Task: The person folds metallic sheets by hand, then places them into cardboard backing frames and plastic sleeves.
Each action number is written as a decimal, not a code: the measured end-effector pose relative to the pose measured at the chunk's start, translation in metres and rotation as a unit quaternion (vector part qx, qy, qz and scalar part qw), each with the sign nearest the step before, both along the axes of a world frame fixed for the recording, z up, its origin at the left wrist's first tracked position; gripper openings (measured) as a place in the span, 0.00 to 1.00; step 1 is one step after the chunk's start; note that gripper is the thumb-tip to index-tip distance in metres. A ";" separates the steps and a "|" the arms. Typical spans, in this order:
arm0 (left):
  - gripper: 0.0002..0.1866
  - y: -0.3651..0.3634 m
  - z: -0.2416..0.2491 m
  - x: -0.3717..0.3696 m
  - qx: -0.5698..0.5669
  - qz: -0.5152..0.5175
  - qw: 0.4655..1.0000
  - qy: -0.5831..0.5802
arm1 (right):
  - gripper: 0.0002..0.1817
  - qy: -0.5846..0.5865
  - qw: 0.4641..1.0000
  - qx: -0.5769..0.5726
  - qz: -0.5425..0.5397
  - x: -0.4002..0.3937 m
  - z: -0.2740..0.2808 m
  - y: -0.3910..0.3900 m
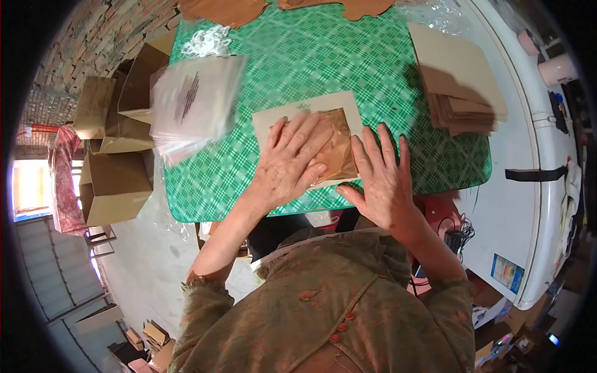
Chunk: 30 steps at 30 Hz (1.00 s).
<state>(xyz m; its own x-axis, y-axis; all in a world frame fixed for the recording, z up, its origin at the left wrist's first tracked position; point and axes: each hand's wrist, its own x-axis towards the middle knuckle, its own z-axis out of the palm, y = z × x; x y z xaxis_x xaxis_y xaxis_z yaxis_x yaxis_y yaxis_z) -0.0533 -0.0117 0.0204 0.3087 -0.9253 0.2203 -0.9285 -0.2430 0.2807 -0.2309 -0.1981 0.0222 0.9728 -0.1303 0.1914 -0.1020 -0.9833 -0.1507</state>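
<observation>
A beige card (264, 124) with small green print near its top lies by the near edge of the table. On it rests a folded, wrinkled brown piece (340, 146) with a slight sheen, of thin sheet-like material. My left hand (289, 158) lies flat across the brown piece and the card's left part, fingers stretched out and slightly blurred, hiding much of both. At the card's right edge, my right hand (384, 177) spreads its fingers, its thumb by the near corner. Neither hand grasps anything.
The table has a green checked cover (311, 50). Clear plastic bags (199, 99) are stacked left, white strings (207, 41) behind them. Beige cards (457, 68) are piled right. Brown pieces (227, 9) lie at the far edge. Cardboard boxes (118, 186) stand left, a white appliance (497, 217) right.
</observation>
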 end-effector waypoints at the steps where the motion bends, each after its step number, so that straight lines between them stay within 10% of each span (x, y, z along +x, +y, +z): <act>1: 0.33 -0.001 -0.002 0.002 0.001 -0.003 1.000 -0.001 | 0.55 0.001 1.000 0.000 0.001 0.001 0.002 0.000; 30: 0.30 -0.005 0.000 0.001 0.037 0.012 0.999 0.011 | 0.56 -0.048 0.998 0.046 0.023 0.011 -0.010 -0.017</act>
<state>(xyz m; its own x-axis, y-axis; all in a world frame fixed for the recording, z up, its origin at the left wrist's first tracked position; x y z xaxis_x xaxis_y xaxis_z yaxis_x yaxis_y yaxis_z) -0.0525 -0.0164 0.0203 0.3348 -0.9311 0.1445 -0.9158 -0.2854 0.2824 -0.2202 -0.2150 0.0126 0.9561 -0.1080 0.2726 -0.0389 -0.9682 -0.2469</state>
